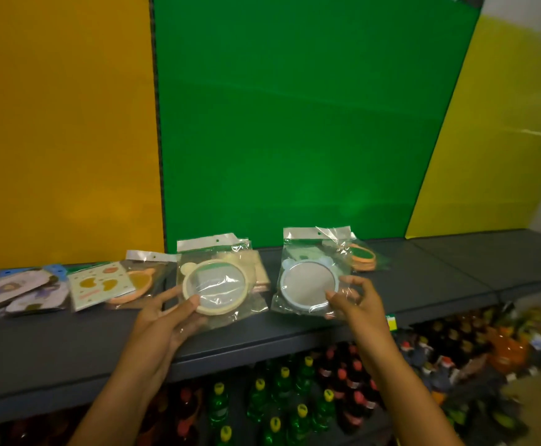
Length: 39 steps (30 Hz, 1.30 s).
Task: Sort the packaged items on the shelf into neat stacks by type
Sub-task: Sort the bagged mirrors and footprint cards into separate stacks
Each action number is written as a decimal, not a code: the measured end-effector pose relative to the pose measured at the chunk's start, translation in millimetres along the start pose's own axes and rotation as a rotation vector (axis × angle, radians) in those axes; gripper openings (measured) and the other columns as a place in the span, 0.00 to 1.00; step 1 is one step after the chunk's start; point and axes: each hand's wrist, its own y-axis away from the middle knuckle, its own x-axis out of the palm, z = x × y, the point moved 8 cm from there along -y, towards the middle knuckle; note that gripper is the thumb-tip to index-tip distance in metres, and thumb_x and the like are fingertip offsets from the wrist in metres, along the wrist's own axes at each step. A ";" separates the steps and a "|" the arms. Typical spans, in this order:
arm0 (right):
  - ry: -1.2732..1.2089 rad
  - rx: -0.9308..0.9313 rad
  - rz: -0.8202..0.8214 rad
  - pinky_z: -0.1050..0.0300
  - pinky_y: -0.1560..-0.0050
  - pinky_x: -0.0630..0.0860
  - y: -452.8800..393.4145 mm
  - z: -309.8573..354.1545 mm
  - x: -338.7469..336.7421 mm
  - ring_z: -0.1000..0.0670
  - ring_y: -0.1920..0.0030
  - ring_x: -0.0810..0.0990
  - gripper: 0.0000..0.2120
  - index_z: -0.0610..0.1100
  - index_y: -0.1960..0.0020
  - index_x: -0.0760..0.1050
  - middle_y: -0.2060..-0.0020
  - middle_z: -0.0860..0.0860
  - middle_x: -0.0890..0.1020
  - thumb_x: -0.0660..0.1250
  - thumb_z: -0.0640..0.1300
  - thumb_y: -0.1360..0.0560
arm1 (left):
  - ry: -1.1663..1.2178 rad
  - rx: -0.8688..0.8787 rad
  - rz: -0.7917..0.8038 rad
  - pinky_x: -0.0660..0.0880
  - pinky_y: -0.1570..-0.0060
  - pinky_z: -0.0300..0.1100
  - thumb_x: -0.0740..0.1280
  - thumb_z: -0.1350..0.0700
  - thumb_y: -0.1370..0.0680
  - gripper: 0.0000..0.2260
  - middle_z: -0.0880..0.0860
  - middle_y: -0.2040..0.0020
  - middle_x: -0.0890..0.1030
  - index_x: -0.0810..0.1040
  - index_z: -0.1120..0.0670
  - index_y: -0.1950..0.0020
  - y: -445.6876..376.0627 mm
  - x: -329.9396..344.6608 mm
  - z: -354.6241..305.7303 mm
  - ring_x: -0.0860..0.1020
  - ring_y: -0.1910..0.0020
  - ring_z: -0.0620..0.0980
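Nearest the camera, both bare forearms rose from the lower edge of the frame, the left from about 7 o'clock and the right from about 5 o'clock, converging toward the dark grey shelf (69, 346). Below the shelf's front lip stood rows of bottles (282, 400), green ones with yellow caps and dark ones with red caps.

The left hand (163, 320) was turned palm inward, its thumb laid across the front of the cream mirror packet (214, 284) and its fingers curled beneath the clear bag, pinching the packet's lower left edge. That packet held a round cream-rimmed mirror with small ears, tilted up toward the camera.

The right hand (356, 304) reached in with the wrist bent, thumb and fingertips pinching the right rim of the blue mirror packet (308, 284), the remaining fingers loosely arched above it. This packet, with a pale blue eared frame, sat at 3 o'clock of the cream one, the two apart with bare shelf between them.

Behind the cream packet lay a beige packet (259, 272), partly hidden. At 9 o'clock of the left hand rested a peach mirror packet (137, 284), then a card packet with yellow shapes (100, 286), and purple-patterned packets (15, 291) at the far left. At 2 o'clock of the blue packet lay an orange-rimmed packet (364, 257).

Farthest back stood orange, green and yellow wall panels (295, 123).
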 end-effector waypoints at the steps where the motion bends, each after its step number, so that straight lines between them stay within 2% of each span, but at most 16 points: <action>1: 0.006 -0.010 -0.015 0.59 0.67 0.81 -2.0 3.1 -11.6 0.46 0.60 0.82 0.16 0.39 0.39 0.69 0.49 0.40 0.81 0.68 0.33 0.25 | 0.010 -0.004 0.015 0.81 0.51 0.47 0.72 0.60 0.31 0.24 0.59 0.45 0.83 0.73 0.59 0.35 -2.0 11.1 3.9 0.83 0.47 0.55; 8: 0.073 -0.056 -0.131 0.48 0.56 0.82 -29.9 4.5 -78.9 0.45 0.55 0.83 0.16 0.42 0.41 0.70 0.50 0.42 0.82 0.70 0.36 0.26 | 0.060 -0.006 0.052 0.80 0.51 0.46 0.69 0.63 0.27 0.16 0.57 0.47 0.84 0.74 0.57 0.39 -28.9 78.0 32.4 0.83 0.49 0.54; 11: 0.082 -0.055 -0.151 0.52 0.60 0.82 -49.6 -0.8 -99.9 0.44 0.55 0.83 0.15 0.43 0.41 0.71 0.51 0.43 0.82 0.70 0.37 0.25 | 0.074 -0.014 0.065 0.80 0.50 0.47 0.69 0.63 0.27 0.16 0.57 0.48 0.84 0.75 0.58 0.40 -48.2 99.3 48.5 0.83 0.48 0.54; 15: 0.078 -0.048 -0.160 0.53 0.60 0.82 -84.9 -2.5 -121.3 0.47 0.58 0.83 0.14 0.44 0.43 0.70 0.52 0.43 0.81 0.69 0.35 0.25 | 0.112 -0.012 0.098 0.79 0.48 0.48 0.69 0.63 0.28 0.20 0.59 0.46 0.83 0.73 0.59 0.37 -82.7 134.0 63.8 0.83 0.49 0.54; 19: 0.098 -0.067 -0.185 0.59 0.65 0.81 -132.1 5.8 -144.7 0.47 0.58 0.83 0.16 0.40 0.40 0.69 0.50 0.41 0.80 0.68 0.33 0.25 | 0.117 0.001 0.164 0.80 0.49 0.46 0.69 0.62 0.29 0.20 0.59 0.45 0.83 0.74 0.61 0.38 -116.5 174.1 75.6 0.82 0.47 0.55; 22: 0.130 -0.097 -0.194 0.56 0.62 0.83 -164.1 6.0 -157.2 0.44 0.56 0.84 0.16 0.40 0.40 0.70 0.49 0.41 0.79 0.69 0.33 0.26 | 0.111 0.013 0.174 0.81 0.50 0.46 0.68 0.62 0.28 0.18 0.57 0.45 0.83 0.75 0.61 0.38 -145.3 193.6 85.4 0.82 0.47 0.55; 25: 0.149 -0.104 -0.179 0.54 0.58 0.83 -190.0 -1.8 -164.8 0.44 0.54 0.83 0.15 0.41 0.41 0.71 0.50 0.44 0.78 0.69 0.34 0.26 | 0.121 0.009 0.174 0.79 0.48 0.50 0.68 0.62 0.27 0.19 0.57 0.44 0.83 0.74 0.61 0.36 -173.0 211.3 99.8 0.82 0.45 0.56; 27: 0.153 -0.100 -0.186 0.50 0.55 0.83 -205.0 -9.2 -170.8 0.43 0.52 0.83 0.15 0.40 0.41 0.71 0.50 0.45 0.78 0.69 0.34 0.26 | 0.129 0.006 0.162 0.80 0.48 0.48 0.68 0.62 0.27 0.19 0.57 0.45 0.83 0.73 0.61 0.35 -190.0 221.9 111.0 0.82 0.46 0.56; 30: 0.144 -0.078 -0.211 0.46 0.53 0.82 -221.2 -24.5 -180.5 0.44 0.53 0.82 0.16 0.40 0.40 0.71 0.51 0.45 0.78 0.69 0.33 0.26 | 0.126 -0.011 0.116 0.81 0.55 0.42 0.68 0.63 0.26 0.19 0.57 0.44 0.82 0.73 0.60 0.35 -209.6 232.5 130.8 0.82 0.46 0.54; 33: 0.140 -0.049 -0.204 0.49 0.54 0.81 -235.6 -35.3 -185.2 0.46 0.52 0.81 0.18 0.43 0.39 0.68 0.49 0.46 0.76 0.69 0.34 0.26 | 0.139 -0.028 0.065 0.81 0.58 0.40 0.70 0.61 0.29 0.22 0.59 0.41 0.81 0.73 0.60 0.35 -222.9 236.8 145.9 0.82 0.47 0.56; 39: 0.139 -0.087 -0.126 0.54 0.57 0.81 -276.3 -34.6 -178.0 0.48 0.53 0.82 0.24 0.49 0.35 0.66 0.53 0.48 0.78 0.70 0.34 0.26 | 0.152 0.032 -0.033 0.81 0.61 0.38 0.68 0.63 0.25 0.17 0.57 0.47 0.82 0.73 0.60 0.37 -240.0 247.9 147.4 0.84 0.54 0.51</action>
